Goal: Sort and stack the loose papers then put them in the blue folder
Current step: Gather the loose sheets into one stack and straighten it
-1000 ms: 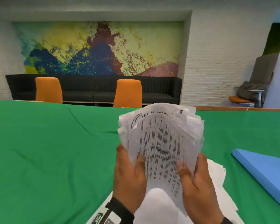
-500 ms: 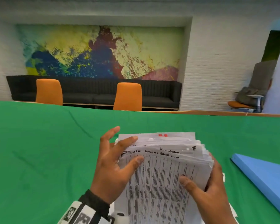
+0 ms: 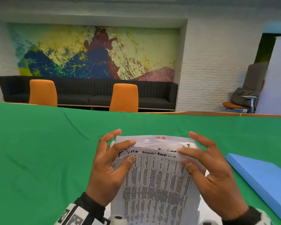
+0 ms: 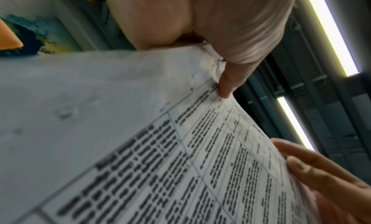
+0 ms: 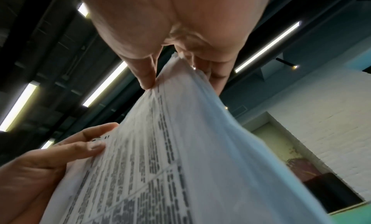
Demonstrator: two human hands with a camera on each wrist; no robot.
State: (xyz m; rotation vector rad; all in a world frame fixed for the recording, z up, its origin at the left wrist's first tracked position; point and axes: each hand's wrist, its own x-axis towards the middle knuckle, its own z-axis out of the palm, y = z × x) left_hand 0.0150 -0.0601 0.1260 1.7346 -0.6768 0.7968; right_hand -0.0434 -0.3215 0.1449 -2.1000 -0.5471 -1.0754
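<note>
Sheets at the ragged top of the paper stack point(image 3: 154, 181) at lower centre could slide out, since left hand point(image 3: 107, 169) and right hand point(image 3: 214, 174) only pinch its side edges lightly, well apart from the blue folder point(image 3: 263, 181).

office meeting or lounge room, communal in character.

a long table under a green cloth point(image 3: 39, 151) fills the foreground, with two orange moulded chairs point(image 3: 43, 92) at its far side. behind them a long black upholstered bench sofa point(image 3: 88, 93) runs along the wall, set in a recess beneath a large abstract mural in yellow, blue and dark red point(image 3: 94, 52). adjoining walls are white-painted brick point(image 3: 209, 70). a grey-backed swivel office chair with an orange seat point(image 3: 243, 98) stands at far right. the wrist views show a dark exposed ceiling with linear strip lights point(image 5: 267, 46). a blue flat folder point(image 3: 263, 181) lies on the cloth.
</note>
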